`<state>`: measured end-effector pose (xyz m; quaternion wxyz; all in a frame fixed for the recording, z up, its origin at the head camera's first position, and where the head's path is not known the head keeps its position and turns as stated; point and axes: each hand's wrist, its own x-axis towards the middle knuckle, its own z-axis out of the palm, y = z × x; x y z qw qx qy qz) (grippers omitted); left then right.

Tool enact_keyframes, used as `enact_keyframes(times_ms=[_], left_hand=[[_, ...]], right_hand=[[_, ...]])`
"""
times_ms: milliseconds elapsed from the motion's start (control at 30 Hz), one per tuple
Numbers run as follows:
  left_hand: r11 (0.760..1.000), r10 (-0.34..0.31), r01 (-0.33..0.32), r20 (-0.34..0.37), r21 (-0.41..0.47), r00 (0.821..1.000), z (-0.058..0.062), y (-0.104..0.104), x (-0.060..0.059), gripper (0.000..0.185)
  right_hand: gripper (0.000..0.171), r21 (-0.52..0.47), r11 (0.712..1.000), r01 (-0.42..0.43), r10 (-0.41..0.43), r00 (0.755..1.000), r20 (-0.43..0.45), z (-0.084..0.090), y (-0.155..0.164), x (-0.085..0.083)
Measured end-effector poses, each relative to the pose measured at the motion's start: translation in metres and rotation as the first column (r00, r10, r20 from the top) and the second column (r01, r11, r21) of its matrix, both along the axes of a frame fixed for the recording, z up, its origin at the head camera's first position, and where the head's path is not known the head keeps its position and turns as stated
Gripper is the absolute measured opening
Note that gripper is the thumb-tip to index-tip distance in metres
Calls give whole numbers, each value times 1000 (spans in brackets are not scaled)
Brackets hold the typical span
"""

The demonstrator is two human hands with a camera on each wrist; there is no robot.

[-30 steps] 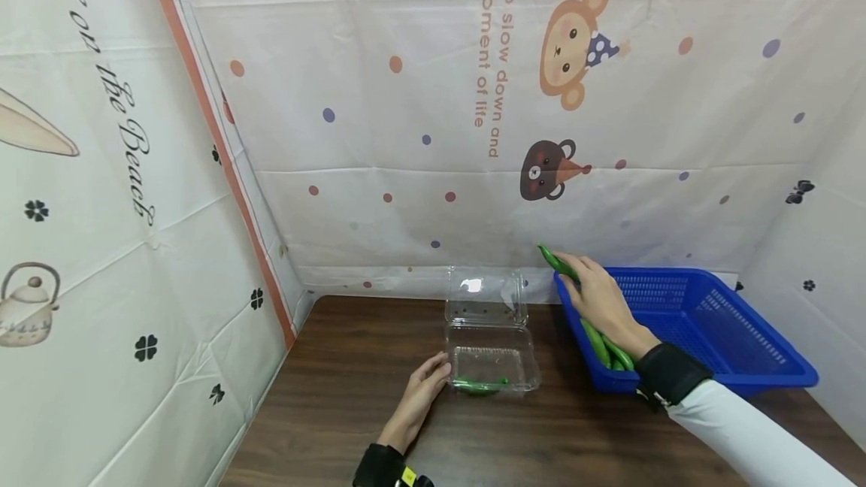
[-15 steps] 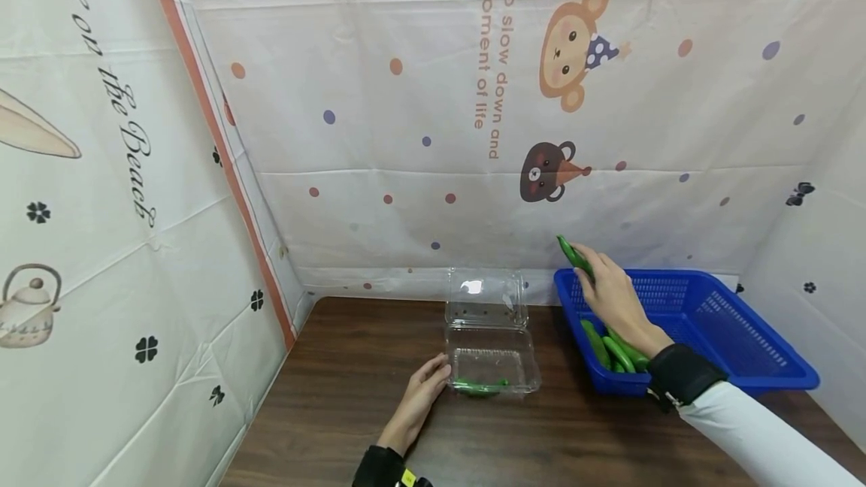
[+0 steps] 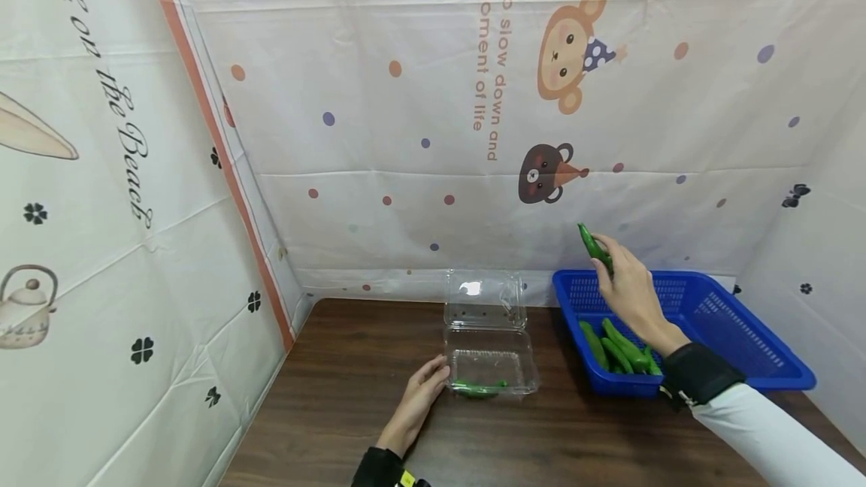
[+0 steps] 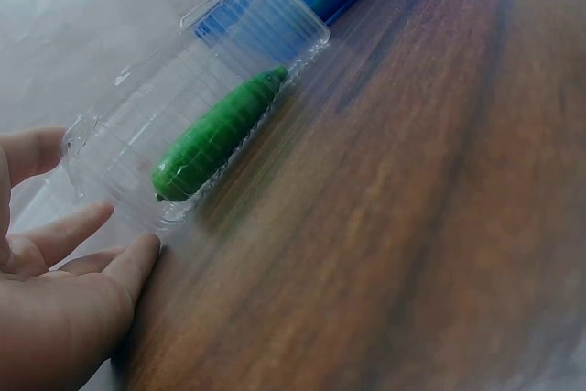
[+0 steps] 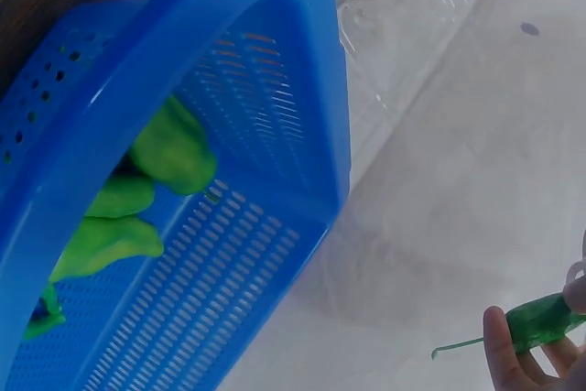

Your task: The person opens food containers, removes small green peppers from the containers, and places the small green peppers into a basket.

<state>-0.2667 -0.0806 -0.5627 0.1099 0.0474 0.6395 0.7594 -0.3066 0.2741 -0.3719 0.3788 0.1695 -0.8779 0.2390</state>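
Observation:
My right hand (image 3: 632, 288) pinches a green chili pepper (image 3: 594, 246) between thumb and fingers, above the left part of a blue plastic basket (image 3: 744, 337). Its thin stem sticks out past the fingers in the right wrist view, where the pepper (image 5: 540, 320) is at the lower right. Several more green peppers (image 3: 629, 348) lie in the basket's near left corner. On the table, a clear clamshell box (image 3: 490, 363) stands with its lid up. One green pepper (image 4: 215, 139) lies along its near wall. My left hand (image 3: 418, 400) touches the box's left side with extended fingers.
The box's raised lid (image 3: 483, 297) leans near the back cloth (image 3: 379, 224). The brown wooden table (image 3: 352, 367) ends at printed cloth walls behind and at the left. The basket's left rim (image 3: 575, 329) stands a short gap from the box.
My right hand has moved right and slightly up with the pepper, uncovering more of the peppers in the basket. My left hand and the box keep their place.

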Motion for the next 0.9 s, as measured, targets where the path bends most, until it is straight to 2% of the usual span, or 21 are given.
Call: enact_keyframes(times_ms=[467,900], left_hand=[[1000,3,-3,2,8,1000,-2,0,0,66],[1000,-2,2,0,8,1000,-1,0,-1,67]], right_hand=[[48,-34,999,-3,4,1000,20,-6,13,5],[46,-33,997,71,-67,992,103,-16,34,7]])
